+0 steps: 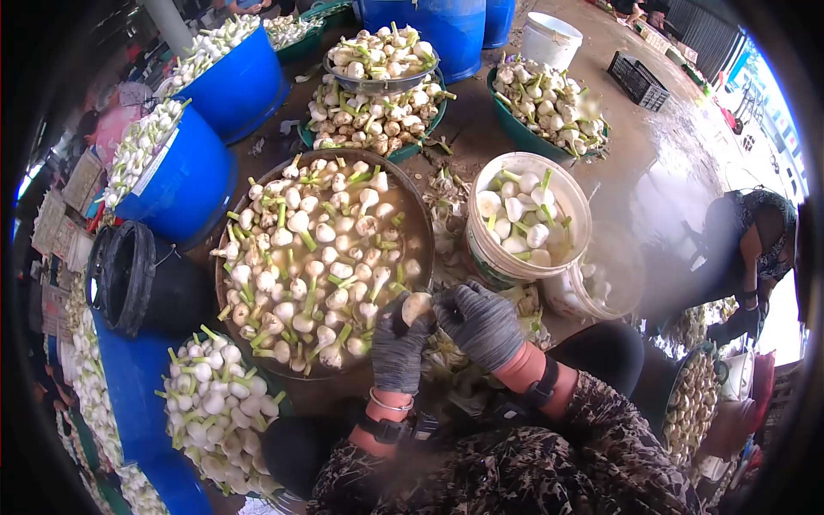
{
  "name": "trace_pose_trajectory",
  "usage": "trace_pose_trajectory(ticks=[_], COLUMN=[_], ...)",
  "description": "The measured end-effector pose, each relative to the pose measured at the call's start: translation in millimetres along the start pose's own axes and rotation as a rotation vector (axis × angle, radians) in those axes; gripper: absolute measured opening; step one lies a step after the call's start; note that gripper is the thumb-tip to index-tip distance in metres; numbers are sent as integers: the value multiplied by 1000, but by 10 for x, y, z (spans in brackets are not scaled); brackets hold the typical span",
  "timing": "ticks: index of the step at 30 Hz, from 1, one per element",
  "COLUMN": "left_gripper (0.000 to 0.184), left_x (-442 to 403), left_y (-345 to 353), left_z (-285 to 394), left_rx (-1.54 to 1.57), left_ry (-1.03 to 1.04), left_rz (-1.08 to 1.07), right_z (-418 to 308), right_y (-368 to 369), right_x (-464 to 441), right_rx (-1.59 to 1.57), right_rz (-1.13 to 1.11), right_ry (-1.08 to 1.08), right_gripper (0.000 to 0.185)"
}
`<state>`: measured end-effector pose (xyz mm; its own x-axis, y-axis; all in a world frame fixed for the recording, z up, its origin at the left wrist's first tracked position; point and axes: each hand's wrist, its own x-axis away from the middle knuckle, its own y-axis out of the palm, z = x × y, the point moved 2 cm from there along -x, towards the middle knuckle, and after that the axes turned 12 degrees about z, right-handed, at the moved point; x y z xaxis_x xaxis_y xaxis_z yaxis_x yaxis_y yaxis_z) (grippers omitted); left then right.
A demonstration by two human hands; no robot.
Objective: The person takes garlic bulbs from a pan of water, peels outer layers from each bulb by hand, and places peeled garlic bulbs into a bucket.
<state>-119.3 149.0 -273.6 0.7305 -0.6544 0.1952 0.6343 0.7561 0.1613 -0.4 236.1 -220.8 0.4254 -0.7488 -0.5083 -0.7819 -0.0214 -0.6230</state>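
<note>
My left hand (399, 342), in a grey knit glove, grips a pale garlic bulb (417, 307) between its thumb and fingers. Close beside the bulb is my right hand (481, 323), gloved the same way, its fingers curled closed; what they hold, if anything, is hidden. Left of my hands, a wide round basin (422, 199) holds murky water with many garlic bulbs (299, 221) floating in it, short green stems attached. Just beyond my right hand stands a white bucket (482, 249) partly filled with cleaned white bulbs (520, 206).
A second white bucket (562, 296) adjoins the first. Peelings (448, 202) litter the wet floor. A garlic heap (219, 395) lies at my left knee. Blue barrels (184, 180), green tubs (506, 112) of garlic and a black crate (637, 81) stand around. Another person (755, 249) bends at right.
</note>
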Motion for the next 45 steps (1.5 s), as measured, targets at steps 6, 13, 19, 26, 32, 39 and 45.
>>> trace_pose_trajectory(ticks=[6, 13, 19, 26, 32, 39, 45], left_gripper=[37, 43, 43, 48, 53, 71, 71], left_x=[87, 132, 91, 54, -36, -66, -93], left_y=[-58, -118, -133, -133, -122, -131, -64], left_z=[63, 104, 38, 31, -157, -146, -127], left_rx=[-133, -10, -156, 456, 549, -113, -193], left_ry=[69, 22, 105, -262, -407, -194, -128], left_rz=[-61, -1, -46, -289, -412, -391, -560], right_z=[27, 85, 56, 904, 243, 275, 349], right_y=[71, 20, 113, 190, -163, -118, -38], right_x=[78, 116, 121, 6, -133, 20, 116], right_rx=[31, -165, -88, 90, -112, -94, -60], right_rz=[14, -15, -22, -61, 0, -234, -244], right_ry=[15, 117, 157, 440, -185, -192, 38], right_gripper=[13, 16, 13, 15, 23, 16, 16])
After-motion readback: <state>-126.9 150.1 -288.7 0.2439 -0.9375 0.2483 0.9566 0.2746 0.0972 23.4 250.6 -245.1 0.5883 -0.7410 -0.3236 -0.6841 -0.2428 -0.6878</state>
